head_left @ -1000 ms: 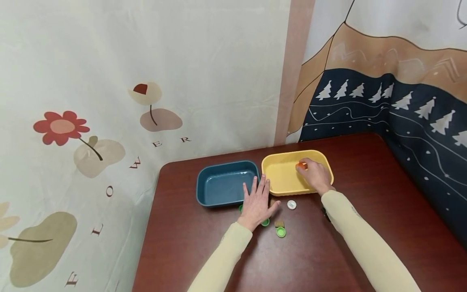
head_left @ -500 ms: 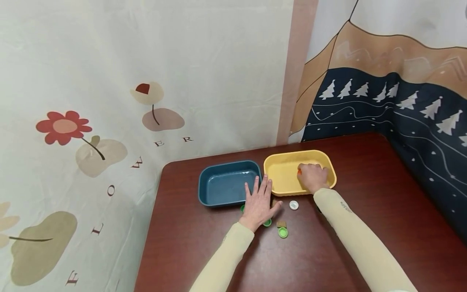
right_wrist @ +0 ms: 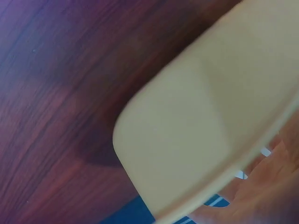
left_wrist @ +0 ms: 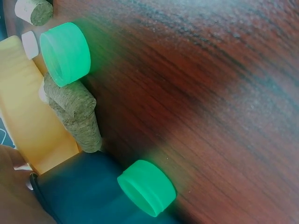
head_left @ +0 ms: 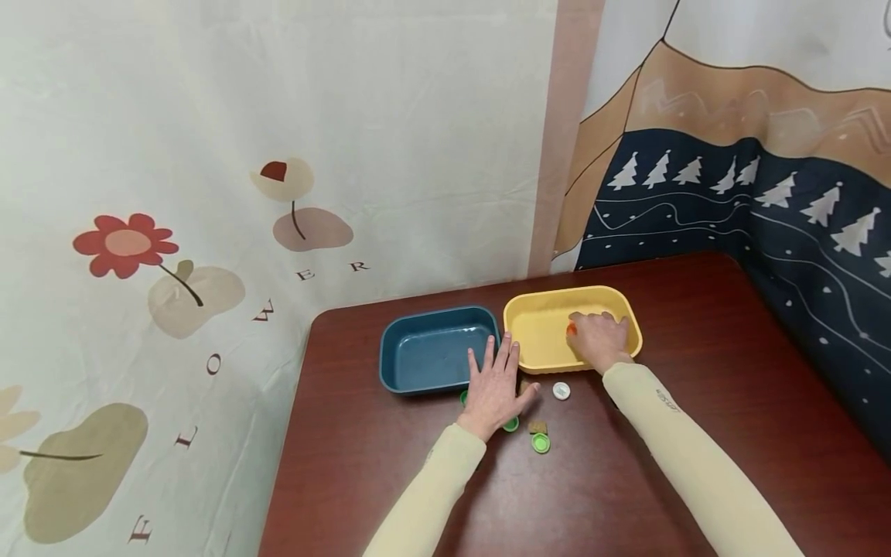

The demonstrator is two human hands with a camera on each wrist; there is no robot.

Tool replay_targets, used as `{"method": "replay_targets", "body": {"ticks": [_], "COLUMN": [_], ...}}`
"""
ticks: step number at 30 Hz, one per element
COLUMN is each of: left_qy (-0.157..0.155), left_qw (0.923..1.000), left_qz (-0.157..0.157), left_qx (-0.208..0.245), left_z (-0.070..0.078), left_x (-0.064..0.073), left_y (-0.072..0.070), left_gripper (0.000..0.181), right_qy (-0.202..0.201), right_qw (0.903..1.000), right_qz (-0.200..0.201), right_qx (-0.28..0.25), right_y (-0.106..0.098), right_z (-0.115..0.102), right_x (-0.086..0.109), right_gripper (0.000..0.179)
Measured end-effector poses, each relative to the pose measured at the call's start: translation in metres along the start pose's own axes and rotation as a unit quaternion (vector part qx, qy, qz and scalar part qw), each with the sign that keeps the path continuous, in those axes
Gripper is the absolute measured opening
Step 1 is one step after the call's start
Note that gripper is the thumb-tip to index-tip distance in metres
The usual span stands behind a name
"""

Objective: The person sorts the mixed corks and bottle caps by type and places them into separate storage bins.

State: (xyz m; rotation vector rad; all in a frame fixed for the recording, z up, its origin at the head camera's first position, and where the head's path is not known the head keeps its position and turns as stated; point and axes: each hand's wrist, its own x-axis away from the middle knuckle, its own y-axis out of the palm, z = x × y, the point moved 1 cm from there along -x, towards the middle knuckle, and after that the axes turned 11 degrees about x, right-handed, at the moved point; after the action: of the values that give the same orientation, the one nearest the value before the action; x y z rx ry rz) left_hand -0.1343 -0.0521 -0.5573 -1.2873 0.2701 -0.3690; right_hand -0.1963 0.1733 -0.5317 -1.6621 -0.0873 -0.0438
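My left hand (head_left: 490,394) lies with fingers spread, its fingertips over the near right corner of the blue bin (head_left: 419,386). Inside the yellow bin (head_left: 536,325), my right hand (head_left: 600,337) pinches a small orange piece (head_left: 571,329), mostly covered by the fingers. Green bottle caps (head_left: 540,442) and light brown cork pieces (head_left: 537,427) lie on the table around the left hand. In the left wrist view, a green cap (left_wrist: 65,53) touches a cork (left_wrist: 77,114). The right wrist view mostly shows the yellow bin's outer wall (right_wrist: 182,135), with fingers beyond its rim.
Both bins stand side by side near the back edge of the dark red-brown table (head_left: 390,480). A white cap (head_left: 561,391) lies just in front of the yellow bin. Printed cloth (head_left: 431,155) hangs behind the table and on its right.
My right hand has lowered into the yellow bin and turned, hiding more of the orange piece, then stays nearly still. The left hand keeps its place.
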Motion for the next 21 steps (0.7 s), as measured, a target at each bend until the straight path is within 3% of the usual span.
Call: {"method": "replay_targets", "body": {"ticks": [6, 12, 21], "left_qy": [-0.001, 0.009, 0.008], "left_qw": [1.0, 0.9998, 0.9999], "left_qz": [0.001, 0.017, 0.009], "left_qx": [0.007, 0.008, 0.007], "left_z": [0.001, 0.001, 0.002], "left_x": [0.0, 0.001, 0.002], "left_y": [-0.001, -0.001, -0.003], "left_gripper": [0.087, 0.086, 0.086], "right_qy": [-0.004, -0.022, -0.044], "right_qw": [0.9999, 0.9972, 0.9898], "right_qz": [0.009, 0.053, 0.113], "right_qx": [-0.013, -0.048, -0.075], "right_y": [-0.013, -0.02, -0.017], "right_z": [0.003, 0.003, 0.003], "right_x": [0.012, 0.033, 0.075], "right_gripper": [0.047, 0.053, 0.067]}}
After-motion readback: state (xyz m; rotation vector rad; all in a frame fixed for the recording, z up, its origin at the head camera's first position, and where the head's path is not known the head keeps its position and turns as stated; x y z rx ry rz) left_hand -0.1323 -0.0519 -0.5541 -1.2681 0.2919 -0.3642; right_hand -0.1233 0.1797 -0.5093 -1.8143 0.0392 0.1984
